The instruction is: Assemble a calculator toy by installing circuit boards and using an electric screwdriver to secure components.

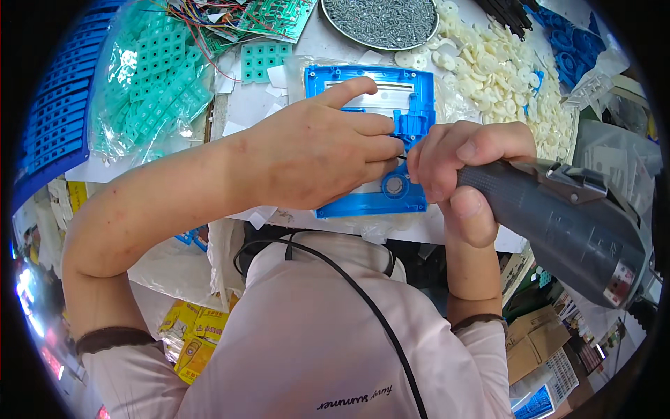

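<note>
A blue plastic housing (423, 94), with ribs and screw posts inside, lies on the worktable in front of me. My left hand (321, 146) rests across it, palm down, covering its left and middle parts. The index finger is stretched apart from the others, whose tips reach the middle of the housing. In my right hand (474, 160) is a dark grey electric screwdriver (558, 213), held nearly level. Its thin bit points left, beside my left fingertips; where the bit's tip ends is hidden. Below them, a round speaker-like part (395, 185) shows in the housing.
A metal dish (377, 47) of screws (380, 21) stands behind the housing. Cream plastic discs (502, 77) are heaped to the right. Bagged green keypads (157, 84), circuit boards (279, 17) with wires and blue panels (59, 105) lie left. A black cable (349, 279) crosses my front.
</note>
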{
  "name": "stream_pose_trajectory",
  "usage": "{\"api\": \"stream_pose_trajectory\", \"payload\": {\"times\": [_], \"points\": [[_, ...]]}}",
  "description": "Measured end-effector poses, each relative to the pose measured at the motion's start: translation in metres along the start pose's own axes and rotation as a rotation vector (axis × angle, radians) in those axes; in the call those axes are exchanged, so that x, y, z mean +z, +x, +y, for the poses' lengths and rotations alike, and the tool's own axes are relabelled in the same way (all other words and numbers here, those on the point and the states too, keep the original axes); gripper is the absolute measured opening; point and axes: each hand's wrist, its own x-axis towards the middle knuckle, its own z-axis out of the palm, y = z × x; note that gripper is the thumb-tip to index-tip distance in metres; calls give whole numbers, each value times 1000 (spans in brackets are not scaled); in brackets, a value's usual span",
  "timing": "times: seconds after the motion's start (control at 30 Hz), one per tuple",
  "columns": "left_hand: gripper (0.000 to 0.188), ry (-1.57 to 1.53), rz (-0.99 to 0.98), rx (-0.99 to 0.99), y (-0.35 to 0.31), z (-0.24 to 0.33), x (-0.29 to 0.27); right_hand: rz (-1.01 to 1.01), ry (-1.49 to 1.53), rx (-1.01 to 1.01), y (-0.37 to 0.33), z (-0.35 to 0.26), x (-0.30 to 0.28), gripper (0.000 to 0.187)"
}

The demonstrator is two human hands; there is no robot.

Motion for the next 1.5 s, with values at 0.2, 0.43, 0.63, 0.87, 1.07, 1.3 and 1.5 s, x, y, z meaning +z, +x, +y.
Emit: {"api": "stream_pose_trajectory", "payload": {"times": [0.2,0.43,0.63,0.87,1.07,1.3,1.5], "points": [[21,17,-42,39,0,-1,-2,-79,-58,-13,0,0,7,24],[26,52,-19,40,5,2,-1,-38,-115,62,0,-12,-1,37],[31,-45,488,-366,-35,4,-20,58,-135,-85,15,-66,-32,59],[36,450,503,-622,-42,-59,-26,329,-550,-70,25,-92,-44,64],[41,510,371,-653,-33,-78,-19,361,-561,-155,23,-79,-44,71],[27,350,371,-799,-88,-54,-47,643,-967,-687,17,-107,-15,50],[32,594,401,-877,-142,-67,-74,547,-779,-1006,0,-107,-11,67]]}}
